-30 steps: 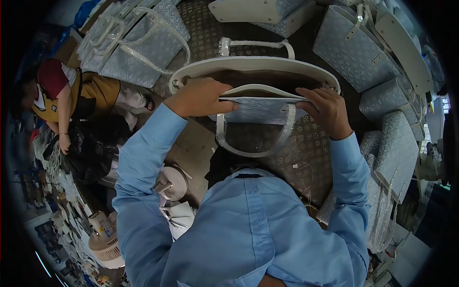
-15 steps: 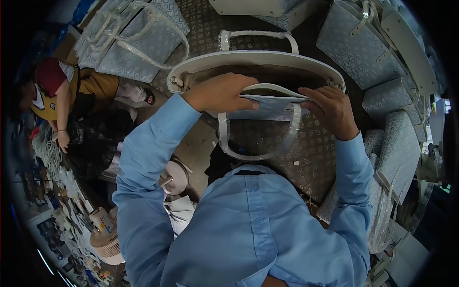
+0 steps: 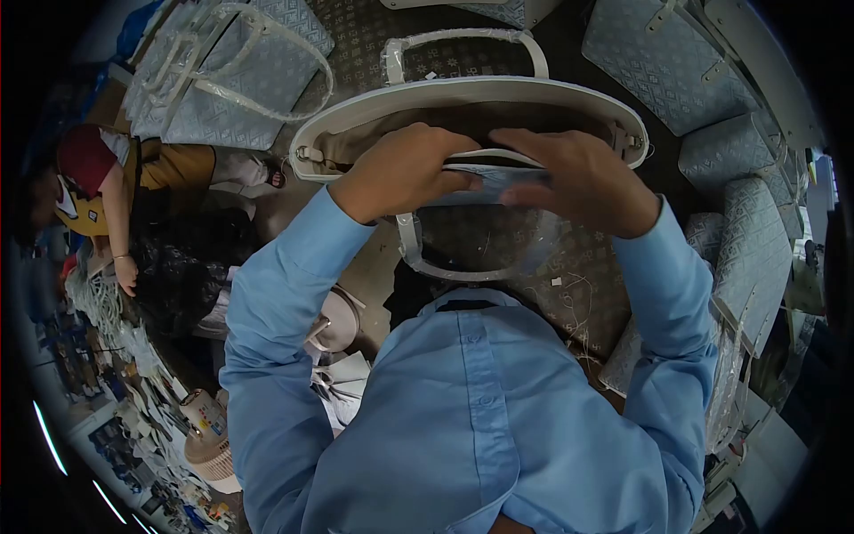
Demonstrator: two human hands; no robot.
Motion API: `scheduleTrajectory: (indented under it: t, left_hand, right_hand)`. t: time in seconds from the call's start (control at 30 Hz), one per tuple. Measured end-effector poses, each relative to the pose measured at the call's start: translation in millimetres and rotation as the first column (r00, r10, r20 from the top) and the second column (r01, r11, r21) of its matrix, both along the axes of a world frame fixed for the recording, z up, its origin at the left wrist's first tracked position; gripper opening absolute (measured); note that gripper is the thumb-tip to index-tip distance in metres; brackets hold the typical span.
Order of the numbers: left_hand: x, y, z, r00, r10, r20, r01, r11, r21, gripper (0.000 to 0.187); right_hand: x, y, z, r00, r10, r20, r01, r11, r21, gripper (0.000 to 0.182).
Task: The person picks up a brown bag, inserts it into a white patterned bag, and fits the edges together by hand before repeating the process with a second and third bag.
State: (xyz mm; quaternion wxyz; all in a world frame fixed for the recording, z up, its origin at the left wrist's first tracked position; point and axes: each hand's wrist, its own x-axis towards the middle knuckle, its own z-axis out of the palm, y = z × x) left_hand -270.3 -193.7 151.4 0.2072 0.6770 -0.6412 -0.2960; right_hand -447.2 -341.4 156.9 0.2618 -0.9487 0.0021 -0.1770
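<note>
A pale blue-grey patterned tote bag [image 3: 445, 89] stands with its mouth open toward me, its brown lining showing inside. My left hand [image 3: 409, 169] grips the near rim left of centre, fingers inside and thumb on the outer face. Over the same rim, right of centre, my right hand [image 3: 583, 178] is slightly blurred, with thumb and fingers apart on either side of the edge. One plastic-wrapped handle [image 3: 463, 271] hangs on my side; the far handle [image 3: 467, 37] stands up behind the opening. My hands hide part of the near panel.
Similar bags [image 3: 222, 84] stand at the upper left, with more bags [image 3: 752, 258] along the right. A seated person [image 3: 98, 178] is at the left beside a black plastic bag [image 3: 182, 267]. A fan [image 3: 209, 445] sits lower left. Loose threads and scraps lie on the dark patterned surface [image 3: 578, 267].
My right hand has moved left along the near rim, toward my left hand, and its grip has loosened. My left hand keeps its hold. The view has shifted slightly.
</note>
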Motion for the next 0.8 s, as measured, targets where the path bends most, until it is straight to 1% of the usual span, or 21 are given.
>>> scheduleTrajectory:
  t: [0.03, 0.07, 0.1, 0.13, 0.17, 0.27, 0.33, 0.4, 0.47, 0.57, 0.63, 0.67, 0.8]
  left_hand:
    - [-1.5, 1.4, 0.5, 0.999, 0.041, 0.021, -0.042, 0.999, 0.014, 0.033]
    - [-1.9, 2.0, 0.9, 0.999, 0.038, 0.022, -0.038, 0.999, 0.018, 0.033]
    - [-1.7, 1.9, 1.1, 0.998, 0.039, 0.046, -0.039, 0.999, -0.014, 0.032]
    - [-1.8, 2.7, 0.7, 0.997, 0.044, 0.067, -0.041, 0.998, -0.044, 0.031]
    - [-0.9, 2.9, -0.2, 0.997, 0.049, 0.061, -0.047, 0.998, -0.041, 0.031]
    - [1.1, 0.2, -4.0, 0.998, 0.055, -0.007, -0.056, 0.997, -0.046, 0.029]
    - [3.1, -0.5, -4.6, 0.998, 0.002, 0.055, 0.002, 0.998, -0.064, 0.029]
    - [1.2, 1.1, -1.9, 0.997, 0.01, 0.078, -0.006, 0.999, -0.051, 0.028]
    - [-0.3, 2.5, -0.2, 0.994, 0.019, 0.107, -0.014, 0.999, -0.041, 0.027]
    - [-2.3, 4.5, -1.1, 0.987, 0.016, 0.161, -0.009, 0.999, -0.048, 0.026]
    - [-2.9, 5.7, -2.0, 0.973, -0.009, 0.232, 0.022, 0.998, -0.052, 0.026]
    - [-1.9, 5.6, -2.1, 0.973, -0.01, 0.231, 0.023, 0.998, -0.052, 0.026]
    - [-0.3, 3.9, -2.4, 0.975, -0.031, 0.22, 0.045, 0.997, -0.058, 0.026]
  right_hand:
    - [5.8, 4.7, -1.0, 0.988, -0.004, -0.156, 0.003, 1.0, -0.003, 0.041]
    - [9.4, 6.8, -2.0, 0.952, -0.004, -0.307, 0.002, 1.0, -0.007, 0.039]
    - [11.6, 6.0, -2.9, 0.952, -0.002, -0.305, 0.001, 1.0, -0.005, 0.039]
    - [13.2, 5.8, -4.1, 0.953, -0.008, -0.302, 0.007, 1.0, -0.007, 0.034]
    - [13.9, 6.3, -5.5, 0.953, -0.013, -0.304, 0.012, 1.0, -0.007, 0.028]
    - [13.0, 7.7, -3.3, 0.93, 0.008, -0.367, -0.009, 1.0, 0.001, 0.026]
    - [13.1, 5.0, -1.9, 0.927, 0.013, -0.374, -0.004, 1.0, 0.026, 0.025]
    - [13.7, 5.3, -2.7, 0.926, 0.022, -0.376, 0.0, 0.998, 0.059, 0.024]
    - [14.2, 5.6, -4.0, 0.946, 0.018, -0.323, 0.0, 0.998, 0.055, 0.024]
    - [15.2, 5.1, -5.2, 0.942, 0.019, -0.334, 0.001, 0.998, 0.058, 0.024]
    - [14.4, 5.3, -7.3, 0.952, 0.017, -0.306, -0.002, 0.999, 0.05, 0.023]
    - [14.2, 5.5, -8.1, 0.961, 0.016, -0.278, -0.005, 0.999, 0.041, 0.023]
    - [14.0, 4.6, -8.4, 0.957, 0.034, -0.289, -0.021, 0.999, 0.048, 0.022]
